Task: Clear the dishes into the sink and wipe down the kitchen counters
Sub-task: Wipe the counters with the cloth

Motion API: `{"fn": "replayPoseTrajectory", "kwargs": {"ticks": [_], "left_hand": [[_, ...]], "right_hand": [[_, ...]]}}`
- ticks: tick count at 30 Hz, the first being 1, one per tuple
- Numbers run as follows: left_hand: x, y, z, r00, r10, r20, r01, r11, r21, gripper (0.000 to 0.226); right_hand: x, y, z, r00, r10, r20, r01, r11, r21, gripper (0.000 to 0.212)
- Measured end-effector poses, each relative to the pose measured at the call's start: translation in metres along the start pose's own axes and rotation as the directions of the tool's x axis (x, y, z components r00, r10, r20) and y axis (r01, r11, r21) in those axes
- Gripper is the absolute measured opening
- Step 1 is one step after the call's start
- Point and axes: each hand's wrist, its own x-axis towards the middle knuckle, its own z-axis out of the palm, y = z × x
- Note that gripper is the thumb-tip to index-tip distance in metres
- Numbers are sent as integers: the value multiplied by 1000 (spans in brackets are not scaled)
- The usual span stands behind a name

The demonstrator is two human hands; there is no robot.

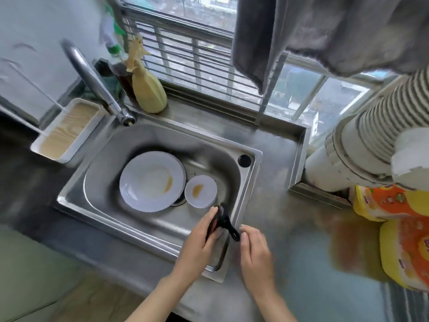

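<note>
left hand [199,238]: fingers curled round a black utensil [228,223], held over the near right corner of the sink [76,189]
right hand [254,249]: over the counter [290,173] just right of the sink rim, fingers loosely bent, fingertips right beside the utensil's handle end; cannot tell whether they touch or pinch it
utensil: black, blurred, its wide end up by the left fingertips, its thin handle slanting down to the right, between the two hands
plate [148,182]: large, white, lying flat in the sink with a brown smear right of centre
saucer [200,189]: small, white, with an orange-brown smear, in the sink just right of the plate and just above the left fingertips
spill [348,247]: brown patch on the steel counter, well right of the right hand, beside the packets
writing: orange and yellow packets [406,240] at the right edge carry print too blurred to read
tap [92,75]: chrome, arching over the sink's far left corner
bottle [148,89]: yellow sprayer on the ledge behind the sink
tray [67,129]: white, wood-patterned inside, left of the sink
cloth [325,31]: grey, hanging above the window
</note>
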Motion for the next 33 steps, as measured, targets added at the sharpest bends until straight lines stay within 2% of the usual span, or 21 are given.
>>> {"fn": "replayPoseTrajectory", "kwargs": {"ticks": [1, 2, 4, 6, 8, 10, 12, 14, 15, 16, 17, 18, 19, 21, 23, 24, 26, 33], "left_hand": [[-8, -3, -8, 1000, -6, -23, 7, 1000, 24, 47], [-16, -5, -17, 999, -1, -46, 4, 998, 61, 46], [-32, -12, -37, 996, 56, -72, -42, 982, 182, 45], [-47, -21, -57, 989, 132, -70, -100, 933, 346, 49], [-63, -31, -75, 983, 165, -84, -109, 881, 460, 55], [-79, -40, -92, 984, 143, -110, -70, 866, 496, 66], [-95, -48, -111, 983, 122, -136, -38, 865, 500, 74], [-110, -61, -132, 975, 126, -184, -16, 862, 506, 71], [-118, -68, -143, 969, 123, -212, 1, 863, 506, 67], [-126, -77, -153, 965, 101, -243, 32, 872, 489, 64], [-133, -86, -163, 957, 74, -281, 68, 883, 464, 64], [-140, -96, -172, 947, 44, -320, 104, 896, 432, 66], [-146, -106, -182, 941, 7, -339, 138, 905, 403, 69], [-155, -127, -203, 939, -24, -343, 168, 902, 397, 69], [-162, -146, -223, 947, -28, -321, 177, 878, 446, 63], [-164, -156, -233, 952, -34, -304, 183, 859, 479, 57], [-165, -174, -255, 951, -35, -306, 204, 816, 541, 44], [-145, -228, -354, 935, -63, -348, 298, 670, 680, 54]], "right_hand": [[-1, -22, 6, 989, 101, 104, -117, 980, 161, 29], [-1, -42, 13, 954, 194, 230, -260, 915, 308, 32], [2, -69, 31, 829, 306, 468, -532, 689, 491, 43], [4, -89, 51, 703, 358, 615, -704, 470, 532, 49], [2, -104, 69, 649, 336, 683, -751, 429, 502, 39], [-3, -116, 88, 630, 309, 712, -755, 460, 468, 19], [-8, -129, 108, 612, 301, 731, -744, 531, 405, 12], [-12, -136, 128, 636, 287, 716, -683, 641, 350, 15], [-15, -134, 138, 709, 280, 648, -575, 762, 299, 17], [-17, -129, 147, 820, 222, 527, -371, 908, 194, 21], [-18, -124, 156, 919, 109, 379, -113, 994, -10, 30], [-19, -118, 164, 965, -36, 260, 99, 968, -232, 39], [-24, -114, 172, 963, -150, 222, 225, 903, -365, 44], [-40, -115, 194, 945, -195, 262, 303, 822, -482, 49], [-58, -120, 223, 949, -89, 302, 256, 777, -575, 64], [-63, -122, 237, 952, -48, 302, 232, 759, -609, 71], [-66, -128, 264, 951, -70, 300, 256, 721, -644, 75], [-33, -198, 383, 839, -237, 490, 520, 615, -592, 70]]}}
